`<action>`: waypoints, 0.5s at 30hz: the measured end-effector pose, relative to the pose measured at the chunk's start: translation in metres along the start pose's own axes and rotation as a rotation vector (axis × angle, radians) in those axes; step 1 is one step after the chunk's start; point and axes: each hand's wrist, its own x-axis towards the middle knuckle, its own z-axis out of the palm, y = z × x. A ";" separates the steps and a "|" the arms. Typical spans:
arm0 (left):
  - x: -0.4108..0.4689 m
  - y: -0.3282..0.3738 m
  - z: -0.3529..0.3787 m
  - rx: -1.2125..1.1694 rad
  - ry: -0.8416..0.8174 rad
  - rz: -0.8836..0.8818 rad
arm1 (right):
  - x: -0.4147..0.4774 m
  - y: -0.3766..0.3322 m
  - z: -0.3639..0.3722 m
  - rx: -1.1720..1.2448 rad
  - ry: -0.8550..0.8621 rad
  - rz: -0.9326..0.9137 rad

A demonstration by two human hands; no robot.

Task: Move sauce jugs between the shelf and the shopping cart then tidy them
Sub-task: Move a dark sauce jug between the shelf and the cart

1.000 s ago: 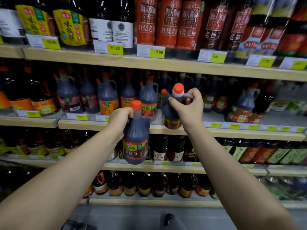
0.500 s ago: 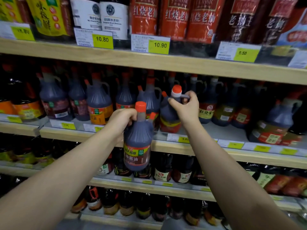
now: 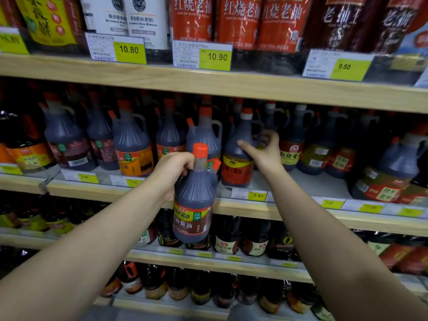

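Observation:
My left hand [image 3: 176,166] grips the handle at the neck of a dark sauce jug [image 3: 194,205] with an orange cap and a green and red label. That jug hangs upright in front of the middle shelf's wooden edge [image 3: 289,212]. A second dark jug [image 3: 236,163], with a white collar and a yellow and red label, stands on the middle shelf. My right hand [image 3: 266,151] is at its right side: the straight thumb lies across its front and the loosely bent fingers reach behind its handle. No cart shows.
More orange-capped jugs [image 3: 132,147] fill the middle shelf to the left and right [image 3: 389,181], with a gap of bare shelf [image 3: 319,184] right of my hand. Tall bottles with price tags [image 3: 215,56] stand above. Smaller bottles [image 3: 227,237] line the lower shelves.
My right hand has set its jug down on the middle shelf and let go of the handle, sliding lower onto its side. The left jug has stayed put. The camera has moved closer.

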 end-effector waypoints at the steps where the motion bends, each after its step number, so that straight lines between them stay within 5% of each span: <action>1: -0.001 -0.001 0.000 -0.002 0.001 -0.002 | -0.007 0.005 0.001 -0.087 0.012 -0.012; 6: -0.002 -0.002 -0.002 -0.008 0.002 -0.023 | -0.033 0.013 0.008 -0.426 0.010 -0.020; 15: -0.003 0.001 -0.001 0.016 0.008 -0.047 | -0.017 0.016 -0.004 -0.377 -0.107 0.015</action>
